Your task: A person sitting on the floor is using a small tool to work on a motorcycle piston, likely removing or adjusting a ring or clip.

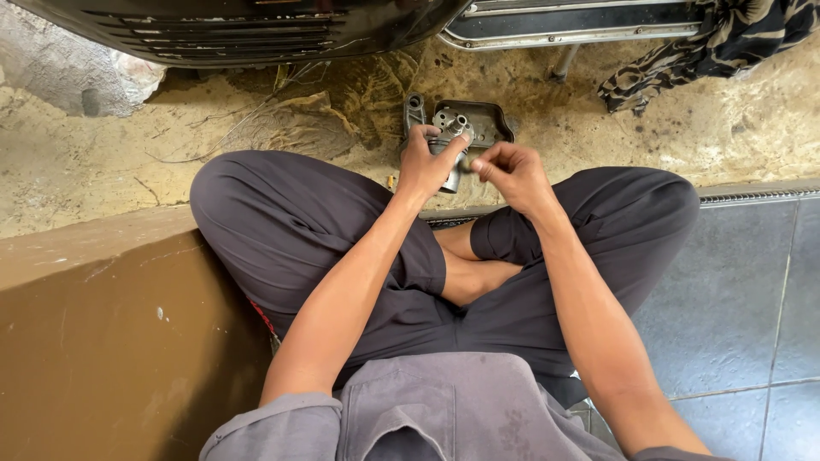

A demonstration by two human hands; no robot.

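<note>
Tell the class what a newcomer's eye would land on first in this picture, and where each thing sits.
At top centre, the left hand grips a small grey metal engine part, while the right hand pinches at something tiny beside it, too small to identify. Both are held out over the person's crossed legs in dark trousers. Above them, the black underside of a vehicle hangs over the stained, sandy floor.
</note>
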